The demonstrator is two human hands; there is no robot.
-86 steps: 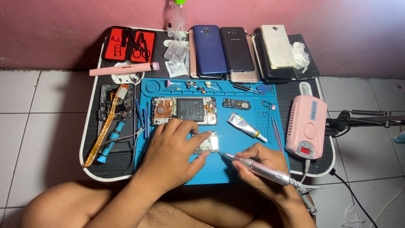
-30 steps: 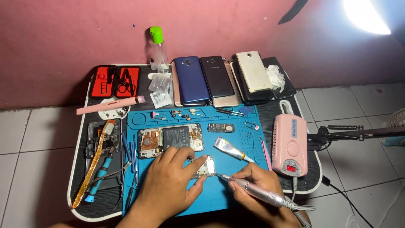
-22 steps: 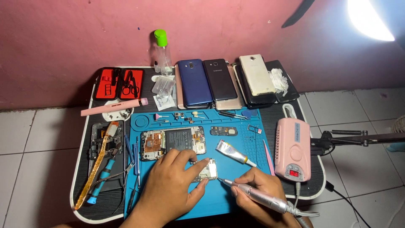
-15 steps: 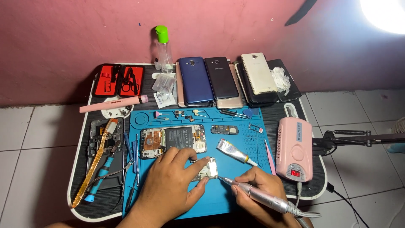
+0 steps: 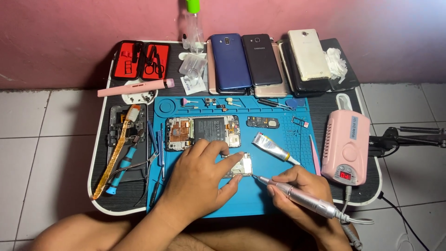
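My left hand (image 5: 200, 179) presses a small circuit board (image 5: 242, 166) flat on the blue repair mat (image 5: 278, 186), fingers and thumb pinching its edges. My right hand (image 5: 297, 186) grips a slim silver rotary tool handpiece (image 5: 297, 197) like a pen, its fine tip touching the board's right edge. Just beyond my left hand lies an opened phone (image 5: 202, 131) with battery and boards exposed. A small tube (image 5: 274, 148) lies diagonally just above my right hand.
A pink control unit (image 5: 346, 146) sits right of the mat, cabled to the handpiece. Several phones (image 5: 267, 60) line the back edge beside a clear bottle (image 5: 193, 25). A red tool case (image 5: 141, 59), pink pen-like tool (image 5: 134, 87), brush, tweezers and screwdrivers lie left.
The view has tilted and shifted, so the bright lamp at top right is out of frame. Both hands stay on the board and handpiece with little movement.
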